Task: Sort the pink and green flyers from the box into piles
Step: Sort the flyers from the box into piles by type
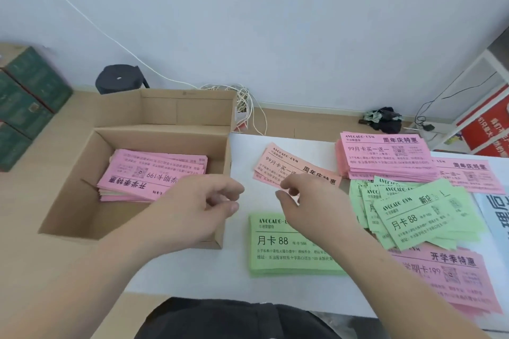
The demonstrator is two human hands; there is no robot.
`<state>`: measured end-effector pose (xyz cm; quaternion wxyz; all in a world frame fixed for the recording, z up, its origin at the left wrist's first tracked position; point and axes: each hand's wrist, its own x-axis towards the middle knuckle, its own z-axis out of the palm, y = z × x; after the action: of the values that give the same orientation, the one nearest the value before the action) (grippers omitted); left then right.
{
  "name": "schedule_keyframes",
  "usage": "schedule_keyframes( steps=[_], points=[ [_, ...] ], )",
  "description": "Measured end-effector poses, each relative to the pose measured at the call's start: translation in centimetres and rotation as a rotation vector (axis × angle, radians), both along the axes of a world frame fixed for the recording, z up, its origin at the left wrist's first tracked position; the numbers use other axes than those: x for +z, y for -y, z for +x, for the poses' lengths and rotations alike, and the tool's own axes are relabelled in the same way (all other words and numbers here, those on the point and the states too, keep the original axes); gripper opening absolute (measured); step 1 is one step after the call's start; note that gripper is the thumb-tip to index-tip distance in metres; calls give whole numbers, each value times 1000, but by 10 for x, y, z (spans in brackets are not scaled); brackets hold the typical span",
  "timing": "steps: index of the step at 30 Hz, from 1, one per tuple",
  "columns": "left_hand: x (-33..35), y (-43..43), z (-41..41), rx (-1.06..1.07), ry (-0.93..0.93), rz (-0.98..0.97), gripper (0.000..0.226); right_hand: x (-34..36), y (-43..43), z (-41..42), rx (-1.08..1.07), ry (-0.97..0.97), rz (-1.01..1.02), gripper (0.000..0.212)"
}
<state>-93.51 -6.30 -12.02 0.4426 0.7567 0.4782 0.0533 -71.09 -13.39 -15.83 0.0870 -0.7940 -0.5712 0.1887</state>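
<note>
Your right hand [311,201] pinches the loose pink flyers [292,165] at 12 o'clock of the green pile [289,253]. Your left hand [198,209], loosely curled, holds nothing over the box [165,135].

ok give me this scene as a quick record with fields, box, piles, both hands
box: cardboard box, open, left of white sheet; pink flyers in box
pink piles: tall pink stack at back; small pink pile centre; front pink pile front right
green piles: neat green stack in front; loose green heap right of it
left hand: over the box's right wall, loosely curled, holding nothing
right hand: fingertips at small pink pile's near edge; grip unclear
</note>
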Motion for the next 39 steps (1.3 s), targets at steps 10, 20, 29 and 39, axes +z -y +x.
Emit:
schedule_keyframes(
  steps=[10, 20, 29, 39],
  points=[
    [-48, -104, -166, 77, -449, 237, 40, 0, -90, -130, 392, -339, 223, 21],
    [-95, -196, -154, -396, -602, 355, 62, -61, -162, -162, 367, -34, -182, 69],
    [-95, -198, -149, -496, -693, 170, 90, -71, -163, -163, 350, -11, -289, 95],
    [-101, -162, -159, -434, -655, 82, 99, -61, -144, -171, 265, -6, -410, 104]
  ],
)
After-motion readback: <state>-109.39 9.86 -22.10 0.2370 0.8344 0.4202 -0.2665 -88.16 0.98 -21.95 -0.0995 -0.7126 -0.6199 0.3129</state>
